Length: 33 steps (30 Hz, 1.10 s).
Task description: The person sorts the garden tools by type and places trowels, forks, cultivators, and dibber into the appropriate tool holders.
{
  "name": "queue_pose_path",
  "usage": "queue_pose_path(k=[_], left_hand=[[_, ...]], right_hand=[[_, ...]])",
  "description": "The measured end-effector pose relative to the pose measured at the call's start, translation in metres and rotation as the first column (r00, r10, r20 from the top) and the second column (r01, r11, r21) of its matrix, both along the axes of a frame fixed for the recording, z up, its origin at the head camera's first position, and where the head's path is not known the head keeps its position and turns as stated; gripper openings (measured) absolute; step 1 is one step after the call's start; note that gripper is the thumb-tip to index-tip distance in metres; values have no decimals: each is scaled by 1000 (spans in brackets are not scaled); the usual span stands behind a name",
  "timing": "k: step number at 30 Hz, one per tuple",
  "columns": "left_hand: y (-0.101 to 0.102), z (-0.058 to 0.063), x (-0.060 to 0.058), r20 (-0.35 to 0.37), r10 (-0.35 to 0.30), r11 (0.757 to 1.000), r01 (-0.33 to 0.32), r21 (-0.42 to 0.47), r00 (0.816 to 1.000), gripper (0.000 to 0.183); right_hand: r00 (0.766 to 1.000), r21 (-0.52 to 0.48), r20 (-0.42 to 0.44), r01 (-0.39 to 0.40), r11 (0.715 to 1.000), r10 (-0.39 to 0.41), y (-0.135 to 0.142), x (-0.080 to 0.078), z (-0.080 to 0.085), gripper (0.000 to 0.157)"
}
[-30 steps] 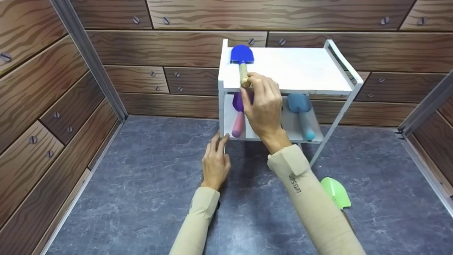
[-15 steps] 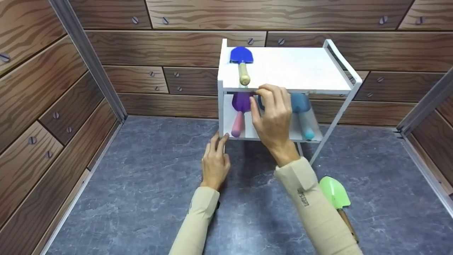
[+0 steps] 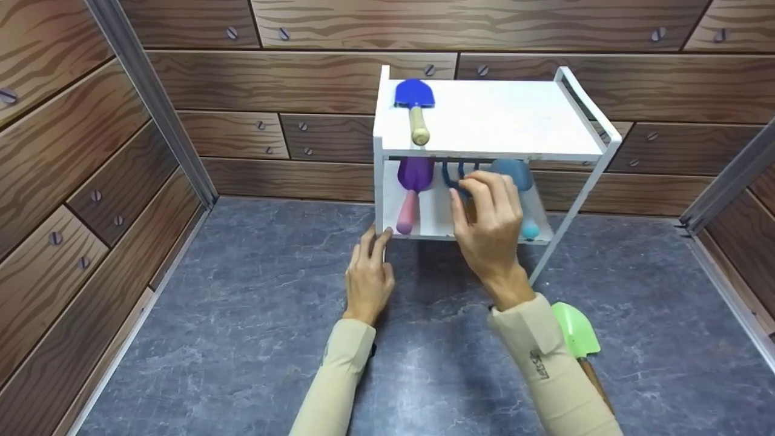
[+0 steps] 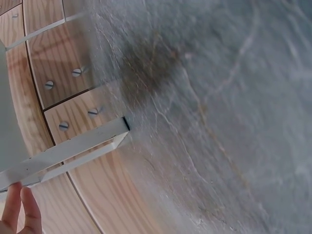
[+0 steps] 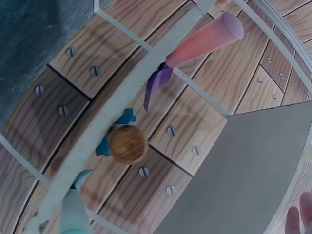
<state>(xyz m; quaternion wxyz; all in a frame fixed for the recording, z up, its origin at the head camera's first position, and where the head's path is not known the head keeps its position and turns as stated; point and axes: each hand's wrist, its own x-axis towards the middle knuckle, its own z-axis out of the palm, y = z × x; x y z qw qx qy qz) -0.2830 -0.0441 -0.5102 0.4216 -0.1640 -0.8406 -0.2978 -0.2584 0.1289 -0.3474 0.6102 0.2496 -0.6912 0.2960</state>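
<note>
We see a white rack (image 3: 496, 115), touched at its near left leg by our left hand (image 3: 368, 278), with a bright blue trowel (image 3: 415, 94) lying on its top shelf at the left, blade rearward, wooden handle toward us. On the lower shelf we see a dark blue rake (image 5: 127, 144), partly hidden by our right hand (image 3: 491, 224), its tines rearward and round wooden handle end forward, between a pink-handled purple trowel (image 3: 415, 175) and a pale blue trowel (image 3: 511, 174).
</note>
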Motion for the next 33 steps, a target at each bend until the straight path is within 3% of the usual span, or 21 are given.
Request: queue_pose_path(k=[18, 33], left_hand=[[2, 0, 3, 27, 10, 1000, -10, -11, 1000, 64], [1, 0, 2, 28, 10, 1000, -9, -10, 1000, 64]], right_hand=[[999, -29, 30, -31, 999, 32, 26, 15, -29, 16], [999, 2, 44, 24, 1000, -24, 55, 31, -44, 15]])
